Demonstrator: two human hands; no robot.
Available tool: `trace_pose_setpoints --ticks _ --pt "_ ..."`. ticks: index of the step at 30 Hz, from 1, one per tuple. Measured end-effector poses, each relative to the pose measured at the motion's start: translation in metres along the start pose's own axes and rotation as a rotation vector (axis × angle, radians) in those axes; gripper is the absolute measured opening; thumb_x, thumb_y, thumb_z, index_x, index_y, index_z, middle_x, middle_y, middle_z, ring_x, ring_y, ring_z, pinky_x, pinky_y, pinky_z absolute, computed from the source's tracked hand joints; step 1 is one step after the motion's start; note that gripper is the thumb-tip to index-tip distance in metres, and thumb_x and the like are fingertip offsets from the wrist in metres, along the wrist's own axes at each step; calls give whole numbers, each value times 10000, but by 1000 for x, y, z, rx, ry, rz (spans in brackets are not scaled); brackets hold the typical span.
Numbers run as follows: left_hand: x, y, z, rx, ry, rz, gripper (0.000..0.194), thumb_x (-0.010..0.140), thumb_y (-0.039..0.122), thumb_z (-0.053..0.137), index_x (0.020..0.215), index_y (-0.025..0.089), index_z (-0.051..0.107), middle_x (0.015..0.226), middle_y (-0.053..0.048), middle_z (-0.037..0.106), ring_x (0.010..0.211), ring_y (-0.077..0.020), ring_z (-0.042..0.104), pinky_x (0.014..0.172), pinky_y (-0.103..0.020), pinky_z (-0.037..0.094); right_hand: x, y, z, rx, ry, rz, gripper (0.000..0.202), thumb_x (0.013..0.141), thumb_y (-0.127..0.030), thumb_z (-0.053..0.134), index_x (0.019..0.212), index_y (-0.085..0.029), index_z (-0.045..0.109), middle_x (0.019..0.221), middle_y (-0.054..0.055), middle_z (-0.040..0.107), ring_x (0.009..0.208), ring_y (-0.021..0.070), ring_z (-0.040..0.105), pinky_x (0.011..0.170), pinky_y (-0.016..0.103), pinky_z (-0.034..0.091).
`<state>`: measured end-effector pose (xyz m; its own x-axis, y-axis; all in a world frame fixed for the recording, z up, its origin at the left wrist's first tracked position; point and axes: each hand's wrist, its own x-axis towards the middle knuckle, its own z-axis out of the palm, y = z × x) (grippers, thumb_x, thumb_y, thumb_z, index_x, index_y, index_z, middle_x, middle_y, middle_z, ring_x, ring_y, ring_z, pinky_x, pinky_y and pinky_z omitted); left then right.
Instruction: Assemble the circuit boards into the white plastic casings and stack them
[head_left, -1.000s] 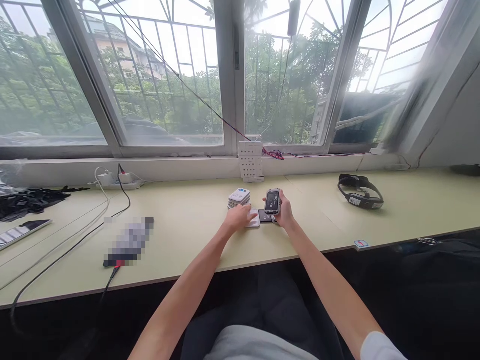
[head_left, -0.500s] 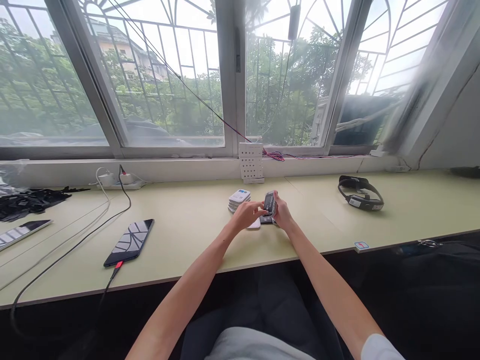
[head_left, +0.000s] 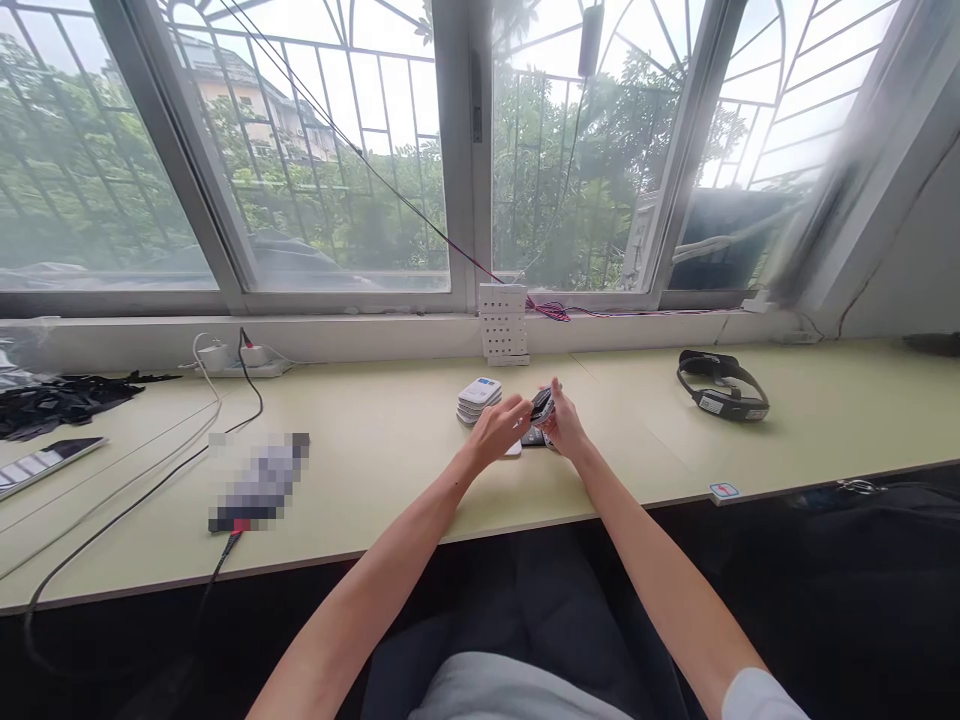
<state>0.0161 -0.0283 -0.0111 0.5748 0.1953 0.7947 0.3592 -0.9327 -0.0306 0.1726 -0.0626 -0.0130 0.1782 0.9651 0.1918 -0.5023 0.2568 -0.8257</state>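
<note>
In my right hand [head_left: 565, 426] is a small rounded device [head_left: 542, 405] with a silvery rim and a black battery-like block in its open face. The thumb is up along its right edge, and the device is tilted above the table. My left hand [head_left: 501, 428] has its fingers curled and pinched at the device's left edge; the fingertips are partly hidden. Beneath the hands lie a black flat piece [head_left: 533, 438] and a white cover [head_left: 514, 450], both largely covered. Just left of the hands stands a stack of white rounded devices [head_left: 480, 394].
A white perforated box [head_left: 504, 325] stands against the sill. On the right lies a black headband device [head_left: 724, 388]. To the left are a blurred-out phone [head_left: 259, 485] with a red-tipped cable, another phone [head_left: 49, 462], chargers [head_left: 240, 358] and black strips [head_left: 67, 402]. The table edge [head_left: 525, 525] is close to me.
The device in my right hand has tilted, so its black face shows more edge-on. My left fingers have shifted slightly up and curled more at its left edge.
</note>
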Motion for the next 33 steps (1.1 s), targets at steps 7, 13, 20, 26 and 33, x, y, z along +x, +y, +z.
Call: trace_pose_setpoints --ticks 7,13,20,26,33 --pt "1 -3 2 36 99 34 273 975 141 378 997 209 642 1059 -81 592 758 -106 588 555 -203 395 2 3 0 -5 3 23 550 734 -732 688 849 -211 557 547 -46 554 422 89 480 394 206 427" --pt "1 -3 3 97 -20 -78 279 1001 236 426 1162 248 653 1091 -92 651 903 -174 620 650 -244 454 0 0 -1 -15 1 50 512 815 -708 621 817 -197 592 597 -14 615 466 101 549 397 202 448" --pt "-1 -6 2 -22 -129 -205 315 1025 268 367 1255 227 579 999 -81 655 784 -151 617 693 -243 462 0 1 -2 -57 -49 103 411 828 -595 683 862 -190 623 666 8 678 532 132 632 442 219 493" --pt "-1 0 -3 -147 -89 -227 327 1028 224 307 1244 212 553 1023 -86 669 771 -143 620 706 -240 462 5 1 -5 -42 151 17 336 809 -516 699 882 -202 605 708 20 705 693 180 710 493 227 532" --pt "-2 2 3 -153 -193 -325 326 975 203 421 1295 196 480 869 -39 671 687 -153 604 645 -245 461 11 -3 -14 84 599 -94 113 883 -321 541 889 -208 536 742 41 727 691 192 717 557 300 600"
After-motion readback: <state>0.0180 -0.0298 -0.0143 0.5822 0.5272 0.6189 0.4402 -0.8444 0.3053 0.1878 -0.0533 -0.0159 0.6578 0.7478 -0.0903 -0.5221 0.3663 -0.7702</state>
